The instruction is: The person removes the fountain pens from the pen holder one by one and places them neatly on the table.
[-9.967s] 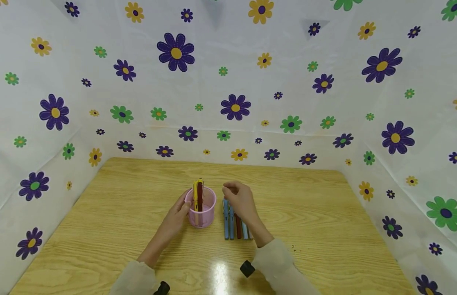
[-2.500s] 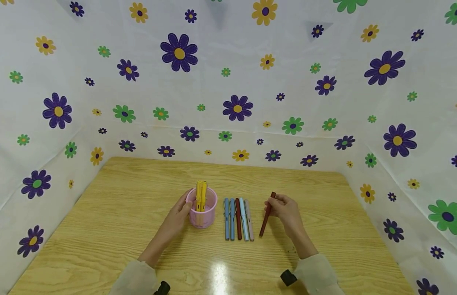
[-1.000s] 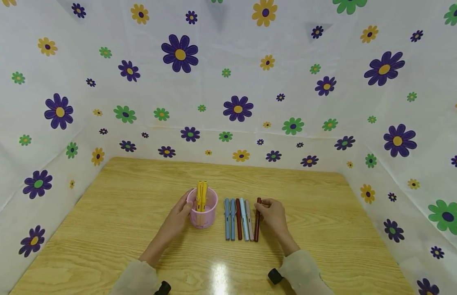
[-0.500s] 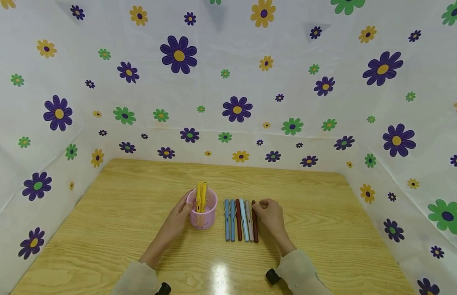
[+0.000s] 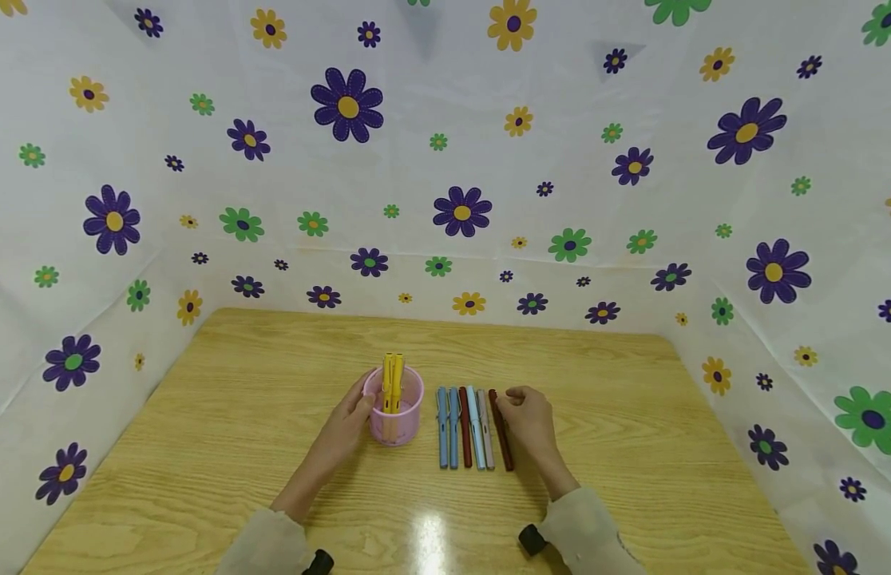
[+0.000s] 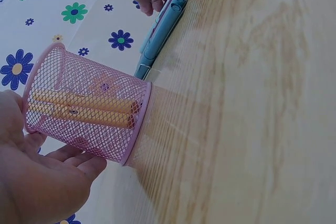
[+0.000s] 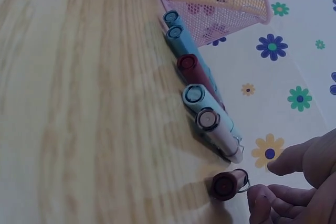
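Note:
My left hand holds a pink mesh pen cup upright by its left side, thumb near the rim. Two yellow pens stand in the cup. Right of it lies a row of capped pens: two blue pens, a dark red pen, a light blue pen and a pale pinkish-grey pen. At the row's right end another dark red pen lies slightly askew. My right hand is at its clip end, thumb and fingers parted in the right wrist view.
The wooden table carries the cup and pens. White flower-print cloth encloses it at the back and both sides. Each sleeve has a small black device at the wrist.
A dark red pen left the cup and was laid right of the row. Over the last half second its near end swung right. The right hand's fingers have parted; the left hand has kept its place.

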